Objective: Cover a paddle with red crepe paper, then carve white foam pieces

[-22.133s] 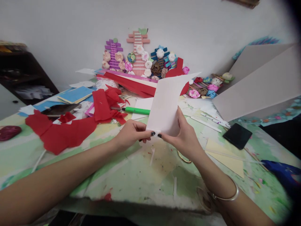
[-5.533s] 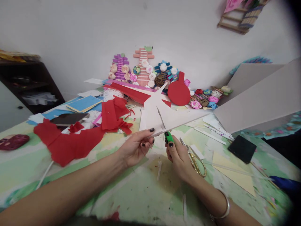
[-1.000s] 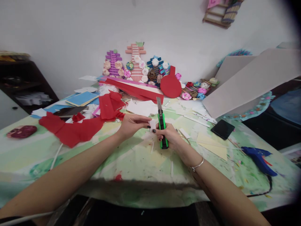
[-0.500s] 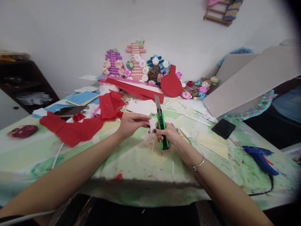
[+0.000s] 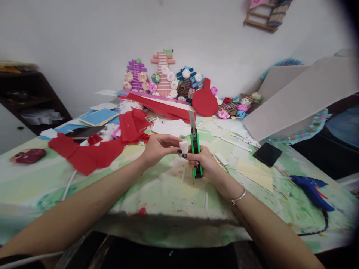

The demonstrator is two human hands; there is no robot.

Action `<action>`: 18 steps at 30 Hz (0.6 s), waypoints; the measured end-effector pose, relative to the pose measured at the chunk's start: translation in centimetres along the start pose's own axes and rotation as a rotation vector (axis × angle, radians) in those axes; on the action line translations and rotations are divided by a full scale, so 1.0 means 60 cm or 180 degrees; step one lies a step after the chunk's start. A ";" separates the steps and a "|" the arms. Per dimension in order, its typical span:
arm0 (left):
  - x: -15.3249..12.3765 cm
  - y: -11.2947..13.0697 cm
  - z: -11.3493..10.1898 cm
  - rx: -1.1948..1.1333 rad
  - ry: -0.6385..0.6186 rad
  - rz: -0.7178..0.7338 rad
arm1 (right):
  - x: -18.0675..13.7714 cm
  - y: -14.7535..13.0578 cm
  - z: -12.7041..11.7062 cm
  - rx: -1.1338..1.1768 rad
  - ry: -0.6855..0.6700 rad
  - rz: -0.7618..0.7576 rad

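Note:
Above the middle of the table, my left hand [image 5: 159,148] pinches a small white piece [image 5: 183,146] between thumb and fingers; it looks like foam or card. My right hand [image 5: 203,158] is wrapped round a green and black utility knife [image 5: 196,149], its blade out and pointing up and away from me. The right thumb meets the lower edge of the white piece. Under the hands lie thin white strips [image 5: 206,201] on the paint-stained cloth. Another small white block [image 5: 221,158] rests just right of my right hand.
Red crepe paper [image 5: 95,158] spreads at the left, near a dark red pouch [image 5: 28,156]. A blue glue gun [image 5: 312,192] and a black phone-like slab [image 5: 267,154] lie at the right. Flower-trimmed stick crafts [image 5: 164,80] and a red cutout [image 5: 205,101] lean at the back wall.
The white piece has turned in my fingers and shows less of its length. The knife has shifted slightly right and stands a little more upright. Both hands keep their grip.

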State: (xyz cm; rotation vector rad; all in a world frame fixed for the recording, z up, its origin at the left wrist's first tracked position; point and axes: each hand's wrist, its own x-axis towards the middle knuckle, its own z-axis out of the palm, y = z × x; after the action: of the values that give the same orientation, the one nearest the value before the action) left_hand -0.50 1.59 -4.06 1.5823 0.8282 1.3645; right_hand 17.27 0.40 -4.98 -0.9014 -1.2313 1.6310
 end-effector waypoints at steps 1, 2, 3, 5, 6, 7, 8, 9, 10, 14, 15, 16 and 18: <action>0.000 0.000 0.001 0.0011 0.0050 0.0041 | 0.000 0.001 0.000 -0.0076 0.0055 -0.0089; -0.001 0.000 0.002 0.0039 0.0113 0.0087 | 0.001 0.002 -0.001 -0.0151 0.0111 -0.0185; -0.001 0.001 0.004 0.0083 0.0173 0.0133 | 0.001 0.003 -0.001 -0.0226 0.0158 -0.0272; -0.003 0.003 0.007 0.0193 0.0244 0.0219 | 0.002 0.006 -0.002 -0.0350 0.0228 -0.0398; -0.004 0.005 0.008 0.0251 0.0261 0.0259 | 0.002 0.007 -0.002 -0.0391 0.0260 -0.0443; -0.005 0.006 0.009 0.0303 0.0276 0.0302 | 0.003 0.009 -0.002 -0.0428 0.0288 -0.0482; -0.007 0.007 0.010 0.0346 0.0293 0.0349 | 0.003 0.009 -0.001 -0.0457 0.0314 -0.0514; -0.008 0.009 0.011 0.0381 0.0314 0.0409 | 0.003 0.010 0.000 -0.0470 0.0343 -0.0544; -0.009 0.009 0.011 0.0415 0.0339 0.0480 | 0.002 0.010 0.001 -0.0470 0.0366 -0.0569; -0.008 0.012 0.010 0.0480 0.0394 0.0649 | 0.000 0.010 0.005 -0.0464 0.0354 -0.0629; -0.008 0.012 0.009 0.0441 0.0382 0.0617 | -0.001 0.010 0.006 -0.0466 0.0342 -0.0655; -0.007 0.013 0.008 0.0383 0.0366 0.0565 | -0.001 0.011 0.007 -0.0471 0.0336 -0.0690; -0.005 0.014 0.007 0.0266 0.0348 0.0457 | -0.002 0.013 0.007 -0.0480 0.0345 -0.0762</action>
State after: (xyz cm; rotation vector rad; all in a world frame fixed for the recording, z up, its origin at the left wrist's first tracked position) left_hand -0.19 0.88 -3.41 1.6703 0.8604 1.5478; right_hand 16.78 0.06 -5.61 -0.8851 -1.3442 1.2987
